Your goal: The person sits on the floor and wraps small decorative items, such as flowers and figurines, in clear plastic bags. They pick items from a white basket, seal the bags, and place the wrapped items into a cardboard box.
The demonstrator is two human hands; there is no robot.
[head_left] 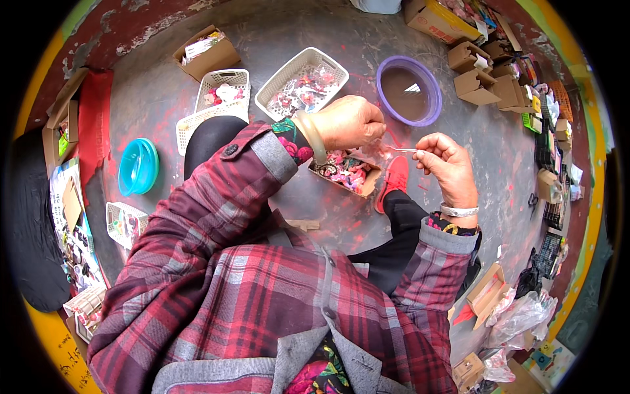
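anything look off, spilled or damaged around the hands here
Nothing looks spilled. The floor is odd: worn grey with red smears and flaking patches. The left hand and right hand hold a thin pale strip over a small cardboard box of pink pieces, which sits at a slant.

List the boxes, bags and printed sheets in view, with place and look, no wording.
Open brown box: under the hands, holding pink pieces.
Brown box: far left, open, papers inside.
Yellow box: top right, long.
Small brown boxes: right of the purple bowl.
Clear bags: lower right, crumpled.
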